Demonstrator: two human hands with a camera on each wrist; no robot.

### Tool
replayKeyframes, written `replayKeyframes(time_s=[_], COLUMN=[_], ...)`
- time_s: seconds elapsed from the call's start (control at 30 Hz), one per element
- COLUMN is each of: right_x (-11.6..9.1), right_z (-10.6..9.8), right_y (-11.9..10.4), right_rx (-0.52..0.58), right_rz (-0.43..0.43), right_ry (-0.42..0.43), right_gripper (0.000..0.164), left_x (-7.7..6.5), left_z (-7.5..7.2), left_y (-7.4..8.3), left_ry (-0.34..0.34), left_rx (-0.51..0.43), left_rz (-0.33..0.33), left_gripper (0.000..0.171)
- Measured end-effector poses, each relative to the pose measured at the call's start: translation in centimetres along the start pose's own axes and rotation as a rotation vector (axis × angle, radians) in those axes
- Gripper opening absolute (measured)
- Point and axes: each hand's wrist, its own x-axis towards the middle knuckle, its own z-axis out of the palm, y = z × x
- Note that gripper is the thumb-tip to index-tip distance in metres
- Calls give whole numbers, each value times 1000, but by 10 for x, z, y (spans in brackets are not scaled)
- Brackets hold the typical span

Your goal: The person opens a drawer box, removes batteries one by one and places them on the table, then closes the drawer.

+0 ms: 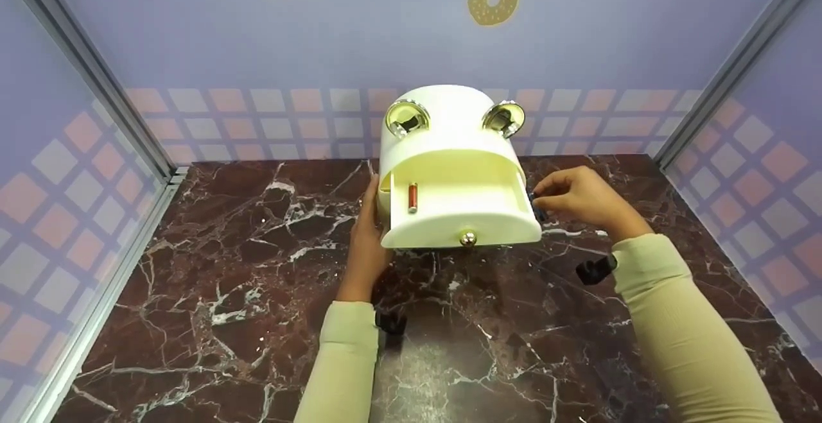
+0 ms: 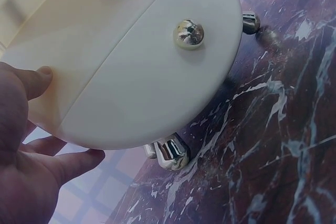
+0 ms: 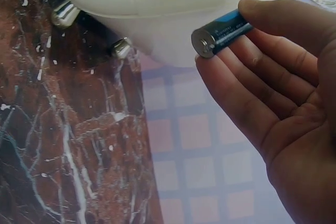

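Observation:
A white toy-like drawer cabinet (image 1: pixel 449 115) with shiny gold trim stands in the middle, its upper drawer (image 1: pixel 465 201) pulled out. Inside that drawer, towards its left, lies a red battery (image 1: pixel 413 197). The left hand (image 1: pixel 367 243) holds the cabinet's left side; in the left wrist view its thumb (image 2: pixel 39 81) rests on the front face and the other fingers lie around the edge. The right hand (image 1: pixel 575 198), just right of the drawer, pinches a dark battery with a blue band (image 3: pixel 223 32) between thumb and fingertips. The battery is apart from the drawer's inside.
A dark red marble-patterned tabletop (image 1: pixel 257 320) lies beneath, bounded by lilac walls (image 1: pixel 385 31) with pink and white squares. Metal rails (image 1: pixel 109 83) run along the corners. Below the open drawer, a second knob (image 2: pixel 189 34) and shiny feet (image 2: pixel 173 151) show.

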Motion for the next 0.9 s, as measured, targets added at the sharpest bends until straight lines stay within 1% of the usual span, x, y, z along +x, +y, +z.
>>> replayKeyframes(time_s=[0.13,0.27,0.37,0.47,0.53,0.63,0.73,0.83,0.9], right_x=[3,4,5,6,7,8,9,10,11], right_z=[6,14,20,26,29,33,37,41,44], right_y=[8,14,18,24,28,32,37,41,44], right_rx=[-49,-68,-30,19,23,-27,-75,-96,-92], right_rz=[-2,0,16,33,38,24,16,6,4], right_ry=[18,25,15,3,5,21,42,62,72], right_gripper=[24,21,22,23,24,23,22,19,16], left_x=[0,0,0,0,0,0,0,0,0], left_z=[0,0,0,0,0,0,0,0,0], left_y=[0,0,0,0,0,1,1,1,1], left_ry=[-1,4,7,9,10,11,9,8,12], left_rx=[-20,2,20,17,17,15,21,35,41], left_rz=[9,-2,-12,-15,-16,-17,-3,10,14], left_gripper=[84,86,86,85,86,87,83,78,77])
